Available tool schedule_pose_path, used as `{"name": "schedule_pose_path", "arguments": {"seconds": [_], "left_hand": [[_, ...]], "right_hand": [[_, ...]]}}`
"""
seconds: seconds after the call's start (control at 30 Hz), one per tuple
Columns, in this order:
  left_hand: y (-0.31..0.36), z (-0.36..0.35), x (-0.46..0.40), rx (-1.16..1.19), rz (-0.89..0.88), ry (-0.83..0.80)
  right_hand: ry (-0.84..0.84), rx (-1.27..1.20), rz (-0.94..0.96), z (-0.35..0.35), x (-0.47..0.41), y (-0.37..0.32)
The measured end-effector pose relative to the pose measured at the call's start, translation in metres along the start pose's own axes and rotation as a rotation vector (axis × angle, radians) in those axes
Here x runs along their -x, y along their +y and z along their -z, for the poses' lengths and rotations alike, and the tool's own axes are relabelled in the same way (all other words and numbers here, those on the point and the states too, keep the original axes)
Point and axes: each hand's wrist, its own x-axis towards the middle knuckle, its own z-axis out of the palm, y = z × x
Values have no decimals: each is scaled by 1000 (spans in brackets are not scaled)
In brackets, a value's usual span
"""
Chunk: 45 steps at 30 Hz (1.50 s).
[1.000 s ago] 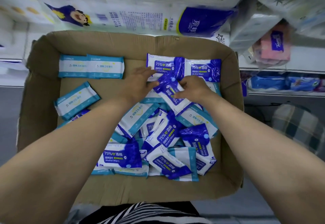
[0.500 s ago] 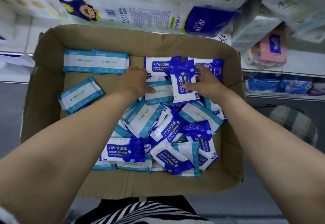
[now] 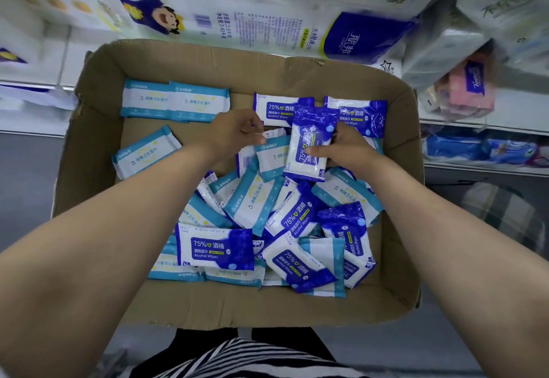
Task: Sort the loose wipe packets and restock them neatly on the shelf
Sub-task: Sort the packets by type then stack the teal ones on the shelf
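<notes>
A big brown cardboard box (image 3: 98, 128) sits in front of the person, and it holds many small soft plastic wipe packets. The right hand (image 3: 347, 152) grips one dark blue and white alcohol wipe packet (image 3: 310, 143), with the thumb on its front and the other fingers behind it. This packet stands on its short end, lifted a bit over the pile, near the 12 o'clock side of the box. The left hand (image 3: 234, 134) is just beside it at 9 o'clock, its fingers curled down onto a light teal and white wipe packet (image 3: 271, 156). Whether it really pinches that packet cannot be told.

Two dark blue packets (image 3: 277, 110) lie flat in a row at the box's 1 o'clock corner. Two teal packets (image 3: 175, 101) lie side by side at 11 o'clock, and one more teal packet (image 3: 145, 152) lies alone at 9 o'clock. The messy heap of mixed packets (image 3: 267, 223) fills the middle and the 5 o'clock part.

The packets look light, flat and squishy, like little pillows. Their shiny wrap is probably slippery, so a pinch across the flat sides, near the middle, should hold best. They bend easily but likely will not break. Behind the box, at 12 o'clock, white shelves (image 3: 475, 125) carry big soft packs of paper tissue (image 3: 267, 24).
</notes>
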Motion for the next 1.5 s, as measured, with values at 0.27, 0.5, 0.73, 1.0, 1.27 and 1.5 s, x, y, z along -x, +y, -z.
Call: {"name": "schedule_pose_path", "arguments": {"seconds": [0.27,0.5,0.73,1.0,1.27,1.5], "left_hand": [[-11,40,9,-59,47,175],[-29,55,27,-120,-42,316],[-33,35,31,-103,99,49],[-59,20,32,-75,95,192],[-61,24,21,-50,190,147],[-57,22,19,-204,208,112]], "right_hand": [[45,-46,17,-16,-5,-16],[-7,-102,-27,-43,-7,-18],[56,128,-82,-51,-7,-16],[-56,772,332,-47,-8,-21],[-150,810,184,-44,-12,-21],[32,827,327,-38,-10,-16]]}}
